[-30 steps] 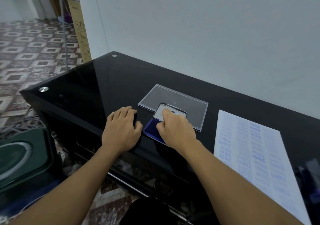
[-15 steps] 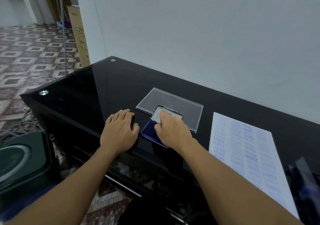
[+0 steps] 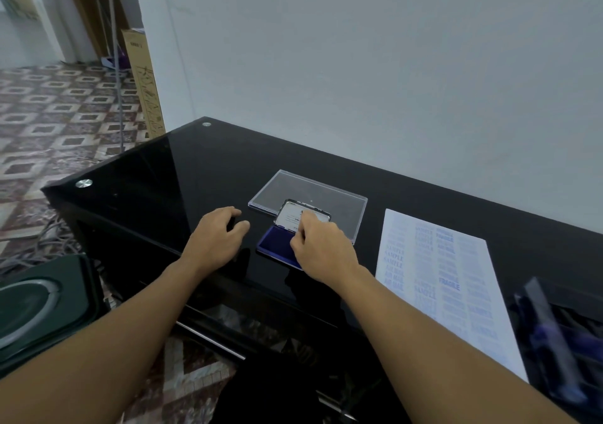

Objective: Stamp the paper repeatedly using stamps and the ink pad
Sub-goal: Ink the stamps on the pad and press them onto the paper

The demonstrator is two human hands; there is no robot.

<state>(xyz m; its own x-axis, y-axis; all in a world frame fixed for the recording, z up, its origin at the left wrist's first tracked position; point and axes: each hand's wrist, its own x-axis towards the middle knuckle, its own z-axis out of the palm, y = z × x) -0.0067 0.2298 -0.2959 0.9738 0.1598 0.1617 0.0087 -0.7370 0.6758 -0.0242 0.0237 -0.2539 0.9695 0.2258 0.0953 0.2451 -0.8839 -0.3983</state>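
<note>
The open ink pad (image 3: 273, 245) lies on the black glass desk (image 3: 182, 175), its blue pad showing and its white-labelled lid (image 3: 289, 214) tipped back. My right hand (image 3: 321, 248) rests on the pad with its fingers pinched together on a small stamp, which is almost wholly hidden under them. My left hand (image 3: 213, 239) sits on the desk just left of the pad, curled around a small black stamp (image 3: 232, 223). The white paper (image 3: 456, 296), covered with several blue stamp prints, lies to the right of both hands.
A clear plastic case (image 3: 310, 189) lies behind the ink pad. A dark tray with pens (image 3: 554, 342) stands at the desk's right edge. A dark box (image 3: 42, 303) sits on the floor to the left, and a tall cardboard box (image 3: 143, 81) leans by the wall.
Both hands stay almost where they were. My left thumb has spread a little, showing the black stamp. My right fingers have crept slightly towards the lid.
</note>
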